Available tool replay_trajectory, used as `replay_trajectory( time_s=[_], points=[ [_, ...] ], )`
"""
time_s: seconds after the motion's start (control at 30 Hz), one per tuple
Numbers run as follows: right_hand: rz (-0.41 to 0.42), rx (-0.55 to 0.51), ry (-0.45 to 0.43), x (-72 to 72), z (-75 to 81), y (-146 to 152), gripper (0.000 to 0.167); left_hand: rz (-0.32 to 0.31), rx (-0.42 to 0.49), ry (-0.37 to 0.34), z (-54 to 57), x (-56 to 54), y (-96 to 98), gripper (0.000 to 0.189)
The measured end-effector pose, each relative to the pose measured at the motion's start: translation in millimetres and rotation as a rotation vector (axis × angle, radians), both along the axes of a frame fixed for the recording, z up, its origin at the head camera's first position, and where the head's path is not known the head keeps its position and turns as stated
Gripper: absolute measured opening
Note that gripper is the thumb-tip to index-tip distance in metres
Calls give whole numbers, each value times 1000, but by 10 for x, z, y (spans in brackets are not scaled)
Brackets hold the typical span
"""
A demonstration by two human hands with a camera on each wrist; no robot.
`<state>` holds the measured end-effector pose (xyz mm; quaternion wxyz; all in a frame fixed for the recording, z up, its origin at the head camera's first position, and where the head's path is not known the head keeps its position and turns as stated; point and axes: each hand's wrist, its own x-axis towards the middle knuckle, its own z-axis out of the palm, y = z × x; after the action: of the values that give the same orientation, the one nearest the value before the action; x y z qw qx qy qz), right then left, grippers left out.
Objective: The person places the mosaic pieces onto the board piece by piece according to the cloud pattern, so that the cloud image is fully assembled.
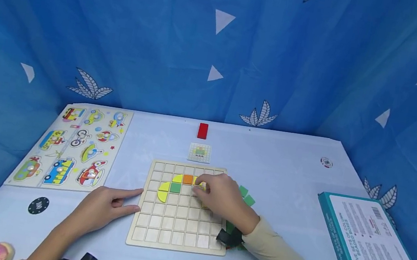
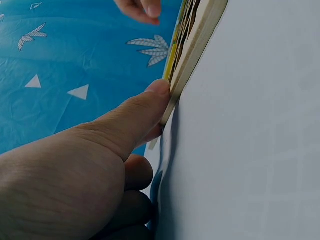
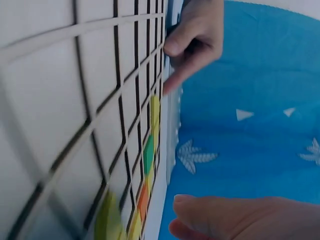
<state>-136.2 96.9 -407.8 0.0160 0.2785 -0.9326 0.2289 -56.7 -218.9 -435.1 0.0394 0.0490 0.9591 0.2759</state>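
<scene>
A wooden grid board (image 1: 165, 236) lies in the middle of the table. On its upper cells sit curved yellow pieces (image 1: 162, 196), an orange square (image 1: 187, 179) and a green square (image 1: 175, 187). My left hand (image 1: 97, 208) touches the board's left edge with its straight index finger and thumb, its other fingers curled. Over the upper right of the grid is my right hand (image 1: 222, 197), thumb and index tips close to a yellow piece (image 3: 107, 217). Nothing shows between those fingertips in the right wrist view. The right hand hides part of the grid.
Loose green squares (image 1: 249, 200) lie right of the board, partly under the right wrist. Behind it are a small pattern card (image 1: 199, 152) and a red block (image 1: 202, 131). A vehicle puzzle (image 1: 80, 151) lies left, a teal box (image 1: 376, 249) right, a black chip (image 1: 38, 205) front left.
</scene>
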Motion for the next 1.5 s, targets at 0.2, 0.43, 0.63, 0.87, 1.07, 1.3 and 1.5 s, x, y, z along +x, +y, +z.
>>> replay_trajectory(
  time_s=[0.2,0.43,0.63,0.87,1.07,1.3,1.5],
  points=[
    [-90,-51,-10,66,61,556,14,-18,-9,18,-19,-12,-22,52],
    [-169,-100,-40,125,18,1106,18,-14,5,21,-23,-12,-23,53],
    [-185,-86,-52,133,-158,1371,19,-8,10,22,-30,-4,-14,52],
    [-205,-47,-131,113,-265,1433,32,0,17,-3,-30,-6,-12,52],
    [-251,16,-72,129,-285,1433,28,-5,6,8,-27,10,-17,51],
    [-276,61,-23,145,-281,1411,26,-1,8,8,-22,21,-10,52],
    [-284,88,-3,165,-272,1393,28,-7,1,15,-31,8,-13,52]
  ],
)
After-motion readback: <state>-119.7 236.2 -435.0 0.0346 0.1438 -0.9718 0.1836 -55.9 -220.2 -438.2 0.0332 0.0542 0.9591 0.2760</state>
